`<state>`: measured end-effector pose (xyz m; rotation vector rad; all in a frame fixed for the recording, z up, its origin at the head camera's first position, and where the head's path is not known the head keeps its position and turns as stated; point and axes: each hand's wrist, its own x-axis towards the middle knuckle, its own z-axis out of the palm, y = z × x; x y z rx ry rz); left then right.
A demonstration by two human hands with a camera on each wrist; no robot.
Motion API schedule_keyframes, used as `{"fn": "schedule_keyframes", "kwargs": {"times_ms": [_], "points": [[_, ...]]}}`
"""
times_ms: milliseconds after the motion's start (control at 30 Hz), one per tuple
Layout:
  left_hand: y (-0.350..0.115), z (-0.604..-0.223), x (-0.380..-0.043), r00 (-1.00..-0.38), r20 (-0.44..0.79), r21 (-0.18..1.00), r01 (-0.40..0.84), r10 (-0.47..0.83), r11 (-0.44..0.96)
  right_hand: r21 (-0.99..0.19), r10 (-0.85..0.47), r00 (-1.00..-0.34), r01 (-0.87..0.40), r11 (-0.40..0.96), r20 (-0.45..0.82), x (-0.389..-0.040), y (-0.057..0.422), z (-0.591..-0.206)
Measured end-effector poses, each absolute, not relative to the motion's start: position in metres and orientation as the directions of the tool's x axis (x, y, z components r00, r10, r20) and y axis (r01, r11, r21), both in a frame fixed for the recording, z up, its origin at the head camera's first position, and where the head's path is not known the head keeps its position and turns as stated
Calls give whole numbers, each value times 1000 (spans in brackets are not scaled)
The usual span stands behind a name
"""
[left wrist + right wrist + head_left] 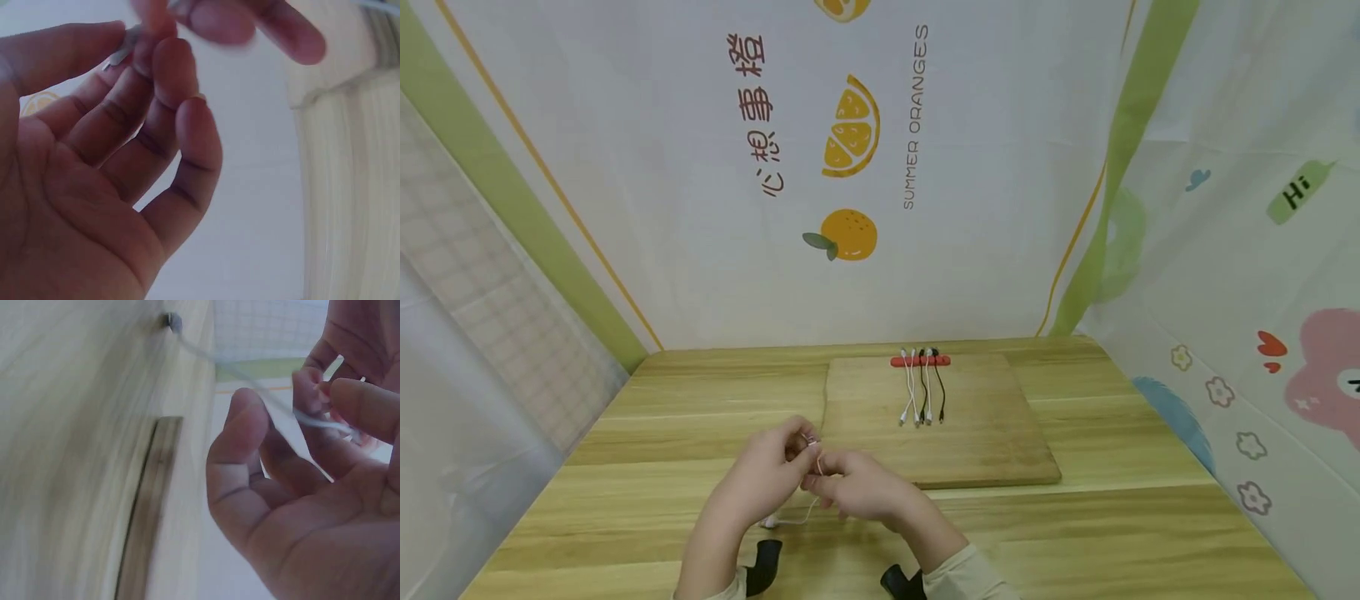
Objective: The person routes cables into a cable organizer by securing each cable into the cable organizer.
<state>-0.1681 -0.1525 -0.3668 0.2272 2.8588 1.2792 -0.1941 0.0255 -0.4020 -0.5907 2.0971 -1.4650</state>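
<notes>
Between the thumb and fingertips of my left hand (pixel 771 467) is the small plug of a white charging cable (pixel 793 523); its grey-white end (pixel 125 49) shows in the left wrist view. Close beside it, my right hand (pixel 861 487) has thumb and index finger on the cord, its other fingers curled; the exact contact is partly hidden. In the right wrist view the cord (pixel 250 387) runs from the fingers to its blurred far connector (pixel 174 323). The head view places that connector low, near the tabletop, left of both hands.
A wooden board (pixel 985 442) lies on the wood-grain table (pixel 647 467). At its back edge a red cable holder (pixel 897 362) keeps several short white and black cables (pixel 942 400) side by side. Printed cloth (pixel 985 250) hangs behind. Black curved pieces (pixel 765 565) sit by both wrists.
</notes>
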Motion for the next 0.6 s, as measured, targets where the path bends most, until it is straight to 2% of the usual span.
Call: {"fn": "schedule_keyframes", "kwargs": {"times_ms": [100,233,433,600], "points": [[-157,-364,-166,-994,41,800,94,102,593,-938,-626,-762,-75,340,-166,-194,31,-401],[-168,-361,-168,-999,43,810,48,23,585,-924,-636,-752,-100,369,-172,-196,42,-397],[-188,-375,-174,-997,0,715,-51,-73,698,-916,-655,-728,-97,389,-201,-198,56,-397],[-198,-393,-173,-992,-97,625,-123,-79,771,-881,-607,-765,-115,459,-216,-199,60,-403]]}}
